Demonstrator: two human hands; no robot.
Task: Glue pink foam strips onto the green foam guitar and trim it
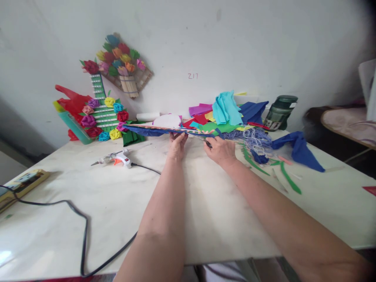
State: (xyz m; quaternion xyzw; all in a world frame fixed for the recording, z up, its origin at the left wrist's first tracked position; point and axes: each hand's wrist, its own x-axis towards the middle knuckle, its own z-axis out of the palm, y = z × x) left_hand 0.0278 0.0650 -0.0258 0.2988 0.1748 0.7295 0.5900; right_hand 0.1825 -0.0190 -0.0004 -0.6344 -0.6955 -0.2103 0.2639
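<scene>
A long flat piece covered in blue crepe paper [149, 131], with a multicoloured edge, is held level above the table and seen almost edge-on. My left hand [177, 145] grips it from below near its middle, fingers partly hidden behind it. My right hand [220, 149] is closed around the black handle of scissors [208, 144]. Their thin metal blades point left along the near edge of the blue piece; whether they touch it I cannot tell. The upper face of the piece is mostly out of sight.
A glue gun [117, 158] lies at left, its black cord [85, 219] looping toward a power strip [25, 184]. Paper-flower crafts [107, 113] stand against the wall. Crepe paper [227, 107], tangled string [255, 139], green scraps [289, 178] and a dark green bottle [281, 112] occupy the right.
</scene>
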